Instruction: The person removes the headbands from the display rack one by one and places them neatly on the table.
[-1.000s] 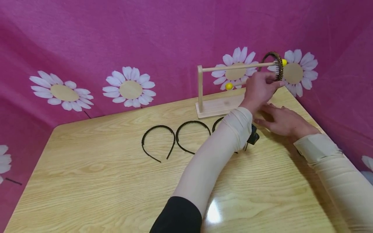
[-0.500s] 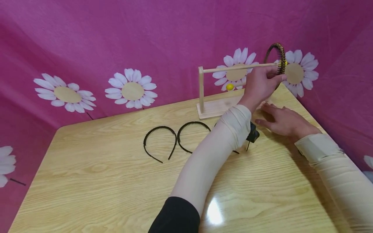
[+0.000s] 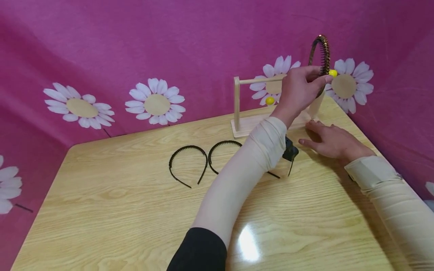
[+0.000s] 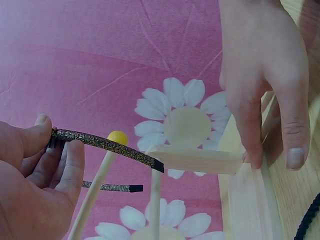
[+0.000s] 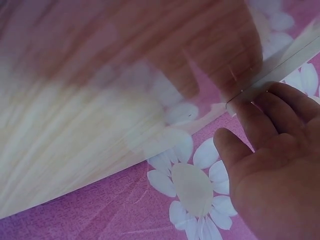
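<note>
A speckled brown toothed headband [image 3: 324,49] stands with its arch up at the far end of a wooden rack's upper rod. My left hand [image 3: 300,88] pinches it between thumb and fingers. In the left wrist view, the rod with its yellow ball tip [image 4: 117,137] passes between the headband's two arms [image 4: 135,149]. My right hand [image 3: 333,142] lies with fingers extended, fingertips at the right end of the wooden rack [image 3: 237,105]. It holds nothing. The left hand and forearm hide part of the rack.
Two dark toothed headbands [image 3: 188,146] lie on the wooden table [image 3: 118,210]; a third, largely behind the left forearm, shows one end [image 3: 274,175]. A lower rod carries another yellow ball [image 3: 269,101]. A pink flowered cloth [image 3: 203,45] hangs behind the table.
My left hand has raised the speckled headband, so its arch stands higher above the upper rod. The right hand has stayed at the rack's end.
</note>
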`<state>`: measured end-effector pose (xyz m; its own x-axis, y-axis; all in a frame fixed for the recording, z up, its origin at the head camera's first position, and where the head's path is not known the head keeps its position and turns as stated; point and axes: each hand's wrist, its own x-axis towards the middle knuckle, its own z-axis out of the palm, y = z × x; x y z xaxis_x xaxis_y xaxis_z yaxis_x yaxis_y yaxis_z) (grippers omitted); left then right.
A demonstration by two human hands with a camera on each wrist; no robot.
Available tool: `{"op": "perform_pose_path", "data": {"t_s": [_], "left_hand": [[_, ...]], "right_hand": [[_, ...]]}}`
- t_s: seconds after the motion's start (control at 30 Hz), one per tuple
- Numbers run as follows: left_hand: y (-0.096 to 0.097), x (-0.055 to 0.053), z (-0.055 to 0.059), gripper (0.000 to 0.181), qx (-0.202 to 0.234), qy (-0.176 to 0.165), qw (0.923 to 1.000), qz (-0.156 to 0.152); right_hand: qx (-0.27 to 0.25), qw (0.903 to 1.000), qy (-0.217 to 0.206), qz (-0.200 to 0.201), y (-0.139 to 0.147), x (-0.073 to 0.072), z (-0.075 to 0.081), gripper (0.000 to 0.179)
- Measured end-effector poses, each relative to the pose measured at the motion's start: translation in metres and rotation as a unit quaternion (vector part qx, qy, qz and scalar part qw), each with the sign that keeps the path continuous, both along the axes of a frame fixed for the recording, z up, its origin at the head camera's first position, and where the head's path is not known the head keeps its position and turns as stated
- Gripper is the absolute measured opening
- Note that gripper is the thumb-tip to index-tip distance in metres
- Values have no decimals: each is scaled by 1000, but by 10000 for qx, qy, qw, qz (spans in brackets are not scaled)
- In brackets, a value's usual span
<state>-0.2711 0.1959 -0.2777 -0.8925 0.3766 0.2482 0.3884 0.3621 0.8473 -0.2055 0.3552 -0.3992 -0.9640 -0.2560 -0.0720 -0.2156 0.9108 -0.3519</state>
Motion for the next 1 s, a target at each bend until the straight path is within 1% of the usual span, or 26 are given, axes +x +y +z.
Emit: {"op": "perform_pose_path", "data": {"t_s": [0.1,0.2,0.27,0.37,0.5,0.6,0.73,0.83,0.9,0.97,1.0], "left_hand": [[-3,1,2,29,55,-140,9999,21],[-6,3,6,30,41,-172,9998,38],[-8,4,8,30,38,-104,9999,14],[-11,6,11,28,129,-147,9998,-17],[-15,9,13,27,391,-363,9986,-39],[-19,10,15,27,473,-417,9980,-27],[-26,11,18,24,400,-398,9984,-26],[-32,12,20,23,340,-399,9986,-32],[-37,12,21,23,347,-366,9987,-38],[-42,12,23,22,433,-339,9985,-59],[-44,11,23,23,499,-331,9982,-84]], "right_hand": [[-74,9999,144,17,0,0,-1,63],[-127,9996,237,45,0,0,-2,56],[-135,9995,279,69,-1,0,-2,53],[-130,9995,276,56,-1,0,-2,51],[-98,9997,213,14,-2,0,-2,49],[-49,9997,218,10,-3,-1,-2,49],[-37,9998,202,-17,-3,-1,-2,50],[-23,9999,121,-26,-3,-1,-3,56],[49,10000,32,-30,-3,-2,-2,65],[105,9999,-47,-37,-3,-3,-2,72],[105,9999,-66,-38,-4,-3,-1,73]]}}
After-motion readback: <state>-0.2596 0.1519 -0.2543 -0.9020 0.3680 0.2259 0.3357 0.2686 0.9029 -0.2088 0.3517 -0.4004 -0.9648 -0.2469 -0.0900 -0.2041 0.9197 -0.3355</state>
